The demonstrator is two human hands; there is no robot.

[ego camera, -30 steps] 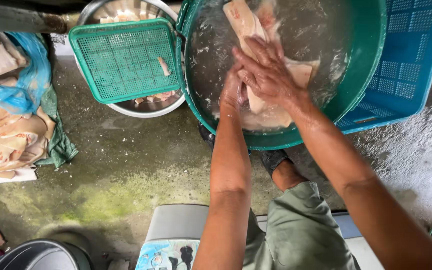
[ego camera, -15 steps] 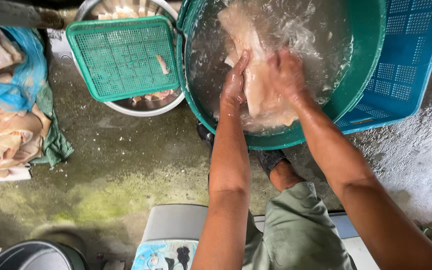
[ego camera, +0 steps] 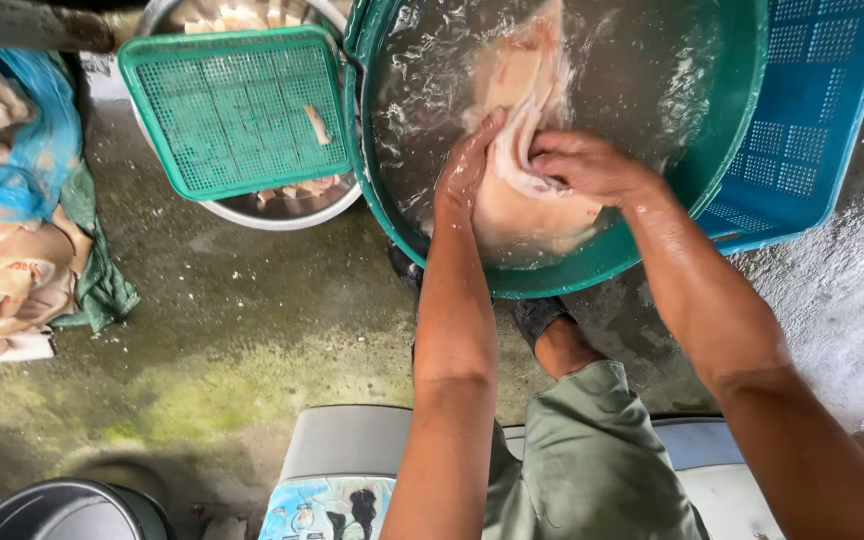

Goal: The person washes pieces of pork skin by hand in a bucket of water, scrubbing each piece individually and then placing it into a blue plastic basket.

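Observation:
A large green basin (ego camera: 732, 150) full of murky, splashing water stands on the wet concrete. In it lies a pale, floppy slab of raw meat (ego camera: 522, 190). My left hand (ego camera: 467, 165) presses against the slab's left side, fingers in the water. My right hand (ego camera: 587, 165) grips a fold of the same slab from the right. Both forearms are wet. The far end of the slab reaches toward the basin's back rim.
A green plastic crate (ego camera: 237, 110) holding a small pale strip sits over a steel bowl (ego camera: 282, 210) at the left. A blue crate (ego camera: 812, 110) lies under the basin at the right. Bags and blue plastic (ego camera: 12, 200) pile at far left. A dark bucket (ego camera: 62, 510) sits bottom left.
Both hands have slid nearer along the slab and closed on it, folding it in the water. Splashing has spread across the basin.

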